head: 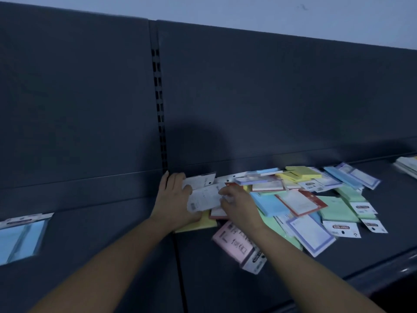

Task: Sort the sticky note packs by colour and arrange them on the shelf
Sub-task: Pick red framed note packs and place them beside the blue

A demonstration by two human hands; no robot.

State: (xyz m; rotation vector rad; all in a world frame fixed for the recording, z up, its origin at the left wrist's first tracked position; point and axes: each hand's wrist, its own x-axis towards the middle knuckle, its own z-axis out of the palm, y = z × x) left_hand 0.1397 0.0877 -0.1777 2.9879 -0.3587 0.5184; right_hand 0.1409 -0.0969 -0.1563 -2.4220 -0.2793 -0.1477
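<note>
Both hands, the left hand (173, 195) and the right hand (237, 203), grip one white pack (204, 197) above the pile (304, 199) on the shelf (225, 279).

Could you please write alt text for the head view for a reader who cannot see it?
Both hands, left and right, grip a white-backed pack at the edge of a mixed-colour pile of sticky note packs on a dark shelf; one blue pack lies apart, far left.
</note>
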